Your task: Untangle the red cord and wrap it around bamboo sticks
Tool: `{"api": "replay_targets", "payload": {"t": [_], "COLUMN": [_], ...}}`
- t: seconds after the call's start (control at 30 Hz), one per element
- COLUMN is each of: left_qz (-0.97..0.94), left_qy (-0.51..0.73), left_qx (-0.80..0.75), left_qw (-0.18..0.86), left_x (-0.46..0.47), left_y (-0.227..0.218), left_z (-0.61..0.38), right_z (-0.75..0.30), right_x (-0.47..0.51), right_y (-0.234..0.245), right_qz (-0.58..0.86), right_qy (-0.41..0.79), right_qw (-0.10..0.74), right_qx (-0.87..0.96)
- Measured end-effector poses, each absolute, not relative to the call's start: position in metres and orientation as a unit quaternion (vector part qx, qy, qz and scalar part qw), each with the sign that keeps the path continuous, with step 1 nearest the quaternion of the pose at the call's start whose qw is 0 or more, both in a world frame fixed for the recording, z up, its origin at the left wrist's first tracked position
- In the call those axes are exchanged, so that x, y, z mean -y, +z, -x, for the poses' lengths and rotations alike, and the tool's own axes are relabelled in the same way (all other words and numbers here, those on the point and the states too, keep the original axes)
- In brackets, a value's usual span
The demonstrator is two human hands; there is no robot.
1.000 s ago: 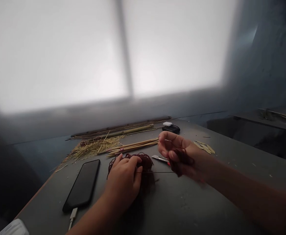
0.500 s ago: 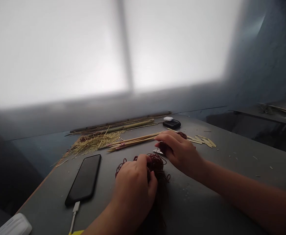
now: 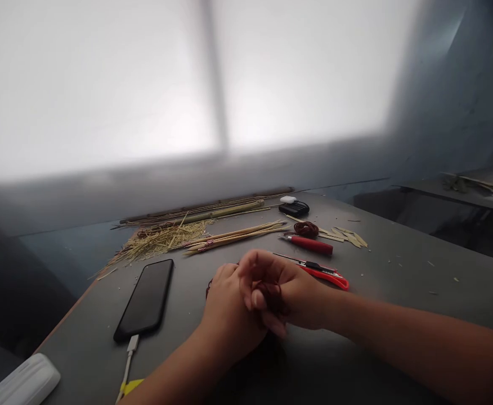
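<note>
My left hand [image 3: 232, 309] is closed over a tangle of dark red cord; a few loops stick out at its far left edge, and most of it lies hidden beneath my palm. Crossing in front of it, my right hand [image 3: 295, 287] has its fingers curled round a wad of dark red cord [image 3: 272, 295]. The two hands touch or nearly touch. Just beyond my right wrist lies a red utility knife [image 3: 328, 277]. A red-handled craft knife [image 3: 312, 244] rests farther back, by a small coil of dark red cord [image 3: 306, 228].
Left of my hands lies a black phone [image 3: 145, 301] with a white cable [image 3: 127, 363]. Straw scraps [image 3: 164, 239], bamboo sticks [image 3: 233, 235] and long stalks [image 3: 225, 212] are behind. A black device [image 3: 294, 208] and pale strips [image 3: 352, 236] lie at the back right.
My right hand has moved down and left, against my left hand, with cord in its fingers. Both red knives and the small coil now show where it was. Fewer cord loops are visible.
</note>
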State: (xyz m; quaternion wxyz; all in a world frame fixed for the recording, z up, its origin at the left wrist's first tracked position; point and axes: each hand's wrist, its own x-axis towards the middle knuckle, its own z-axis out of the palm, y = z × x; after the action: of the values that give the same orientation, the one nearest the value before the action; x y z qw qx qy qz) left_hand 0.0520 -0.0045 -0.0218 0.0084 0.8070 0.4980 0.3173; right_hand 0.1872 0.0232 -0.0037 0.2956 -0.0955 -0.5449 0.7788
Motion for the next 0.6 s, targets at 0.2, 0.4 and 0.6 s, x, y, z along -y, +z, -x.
{"api": "replay_targets", "payload": {"t": [0.2, 0.4, 0.6], "left_qz": [-0.825, -0.819, -0.814], "left_qy": [0.228, 0.202, 0.196], "left_qx": [-0.517, -0.535, -0.545], "left_qw": [-0.01, -0.036, -0.045], "left_x": [0.001, -0.003, -0.005], "left_y": [-0.012, -0.012, -0.013], "left_z": [-0.046, -0.044, -0.04], "right_z": [-0.196, -0.204, -0.209], "right_x": [-0.005, 0.007, -0.002], "right_y": [-0.001, 0.01, 0.021], "right_qz": [0.114, 0.107, 0.146], "right_qy": [0.828, 0.821, 0.793], "right_qw": [0.268, 0.336, 0.362], "right_qx": [0.48, 0.449, 0.467]}}
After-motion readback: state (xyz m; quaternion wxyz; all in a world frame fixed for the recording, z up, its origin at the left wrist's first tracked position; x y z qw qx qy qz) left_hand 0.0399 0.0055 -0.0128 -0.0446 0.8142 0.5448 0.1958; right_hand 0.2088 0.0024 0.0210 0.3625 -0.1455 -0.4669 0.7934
